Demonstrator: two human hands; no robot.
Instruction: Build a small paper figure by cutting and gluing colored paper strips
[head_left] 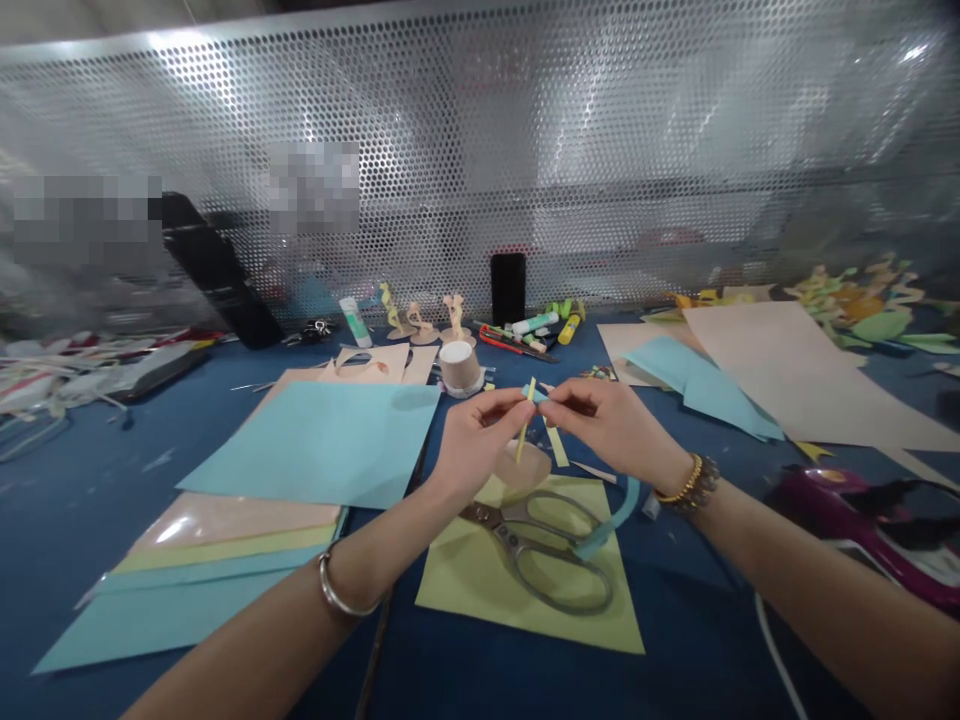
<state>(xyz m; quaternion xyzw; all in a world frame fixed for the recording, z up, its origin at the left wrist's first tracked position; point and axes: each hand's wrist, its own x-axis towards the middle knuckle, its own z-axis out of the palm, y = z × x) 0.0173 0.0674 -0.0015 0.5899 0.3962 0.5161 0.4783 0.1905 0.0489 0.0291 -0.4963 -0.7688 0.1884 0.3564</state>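
Between finger and thumb, my left hand [484,430] pinches a thin yellow paper strip [523,432] that hangs down from the fingertips. My right hand [611,420] is closed on a blue paper strip [621,520], whose long curled tail drops below the palm. The two sets of fingertips almost meet, and a bit of blue paper shows between them beside the yellow strip. Under the hands, grey-handled scissors [525,540] lie on a yellow-green paper sheet [480,600]; their blades are hidden behind my left wrist.
Blue sheets [315,440] and other coloured paper lie at left. A roll of tape [459,368], glue sticks [355,322] and small paper figures [424,322] stand behind. Pale sheets [810,370] and a magenta object [855,520] are at right. Perforated metal [420,130] closes the back.
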